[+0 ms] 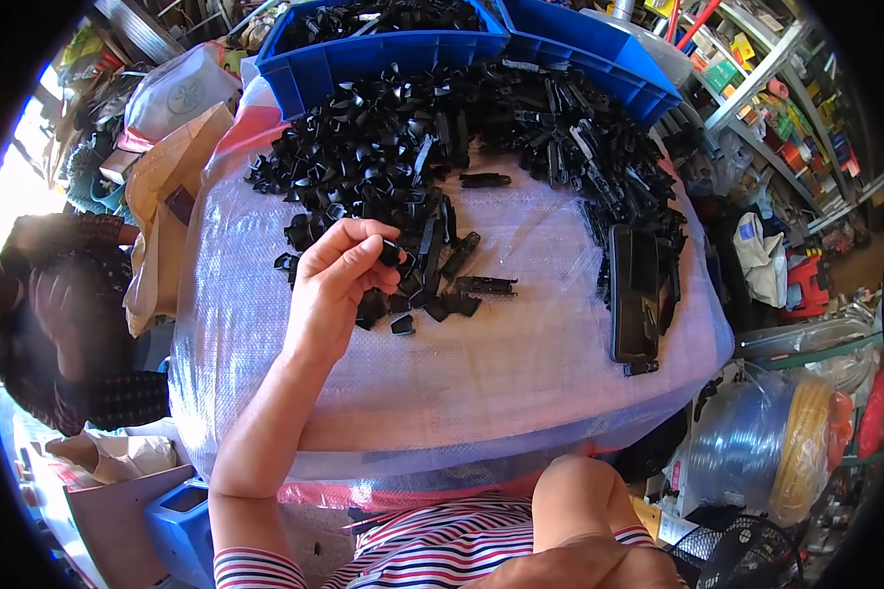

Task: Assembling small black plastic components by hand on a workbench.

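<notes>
My left hand (341, 273) reaches over the table, thumb and forefinger pinched on a small black plastic piece (391, 253). Right by it lies a heap of small black plastic caps (363, 157), a few of them loose, including one cap (403, 324) close to my wrist. Long black plastic strips (486, 286) lie to the right of my fingers. My right arm (580, 501) is bent at the lower edge, close to my body; its hand does not show.
Blue bins (383, 61) stand at the table's far side, one full of black parts. A black phone (635, 294) lies on more strips at the right. White woven sheeting (521, 383) covers the table. Another person (69, 314) sits at the left; coiled tubing (756, 442) lies right.
</notes>
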Motion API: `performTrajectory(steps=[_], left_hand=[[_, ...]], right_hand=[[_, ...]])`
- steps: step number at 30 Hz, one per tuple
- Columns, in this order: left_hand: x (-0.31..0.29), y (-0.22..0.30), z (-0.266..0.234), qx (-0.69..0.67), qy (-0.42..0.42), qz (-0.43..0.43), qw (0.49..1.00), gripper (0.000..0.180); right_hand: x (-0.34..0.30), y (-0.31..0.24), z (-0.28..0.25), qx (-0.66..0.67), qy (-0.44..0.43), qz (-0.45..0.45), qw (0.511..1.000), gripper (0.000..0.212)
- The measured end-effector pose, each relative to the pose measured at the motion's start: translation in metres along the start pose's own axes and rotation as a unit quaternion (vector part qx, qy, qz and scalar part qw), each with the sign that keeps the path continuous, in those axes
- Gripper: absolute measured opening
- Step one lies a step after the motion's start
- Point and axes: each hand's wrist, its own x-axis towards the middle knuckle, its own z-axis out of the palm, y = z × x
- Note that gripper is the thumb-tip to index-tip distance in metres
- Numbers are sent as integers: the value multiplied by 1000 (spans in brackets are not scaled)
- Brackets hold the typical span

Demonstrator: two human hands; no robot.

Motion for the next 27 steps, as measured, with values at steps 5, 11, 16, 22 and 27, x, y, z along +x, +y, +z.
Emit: performTrajectory(steps=[5,11,16,22,27], left_hand=[[-1,1,2,13,12,-13,1000,17],[-2,2,5,-11,13,-5,1000,18],[-10,8,-11,14,24,-14,1000,14],[-5,3,15,33,-35,-49,998,18],[-14,5,11,119,-54,-55,990,20]], right_hand=[[-11,0,11,-25,55,38,997,31],[-3,31,68,-15,341,-156,927,31],[-9,-60,-87,-261,-180,447,837,49],[33,-116,-174,-957,-146,73,242,25],[33,-108,-148,-939,-90,74,323,23]])
